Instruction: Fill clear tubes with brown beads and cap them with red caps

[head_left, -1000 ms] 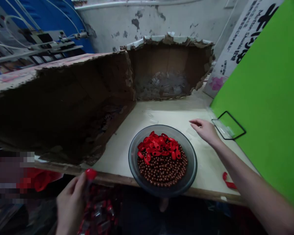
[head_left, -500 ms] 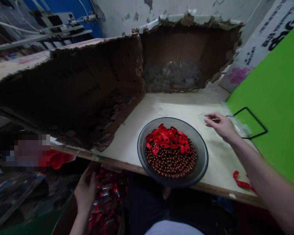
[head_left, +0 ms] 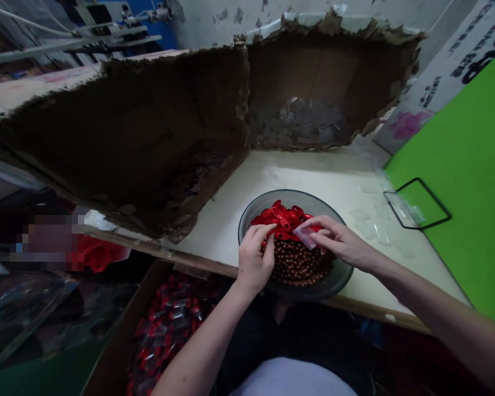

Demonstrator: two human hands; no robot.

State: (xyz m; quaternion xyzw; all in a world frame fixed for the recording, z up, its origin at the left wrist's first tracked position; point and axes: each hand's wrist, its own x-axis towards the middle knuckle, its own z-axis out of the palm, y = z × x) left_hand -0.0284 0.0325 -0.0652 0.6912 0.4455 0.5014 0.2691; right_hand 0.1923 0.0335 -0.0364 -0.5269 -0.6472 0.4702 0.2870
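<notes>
A grey bowl [head_left: 247, 212] holds shiny brown beads [head_left: 301, 267] with a heap of small red hollow plastic pieces [head_left: 286, 214] on top. Over the bowl's left side, my left hand [head_left: 253, 258] is closed in a pinch, with a red plastic piece at its fingertips, partly hidden by the fingers. My right hand [head_left: 334, 239] comes over the bowl from the right. Between its thumb and fingers is a small clear plastic sleeve [head_left: 306, 237], tilted towards my left hand. The two hands are a short way apart.
Torn cardboard boxes stand behind: a dark left one [head_left: 127, 137] and a back one [head_left: 313, 66] with clear plastic pieces [head_left: 309, 118]. More clear sleeves [head_left: 381, 234] lie near a green panel [head_left: 470, 165] with a black wire loop [head_left: 449, 217]. Below left, a box holds red-and-clear pieces [head_left: 169, 324].
My left hand has risen from the lower-left box to the bowl. My right hand has moved left from the tabletop to above the bowl, bringing the clear sleeve.
</notes>
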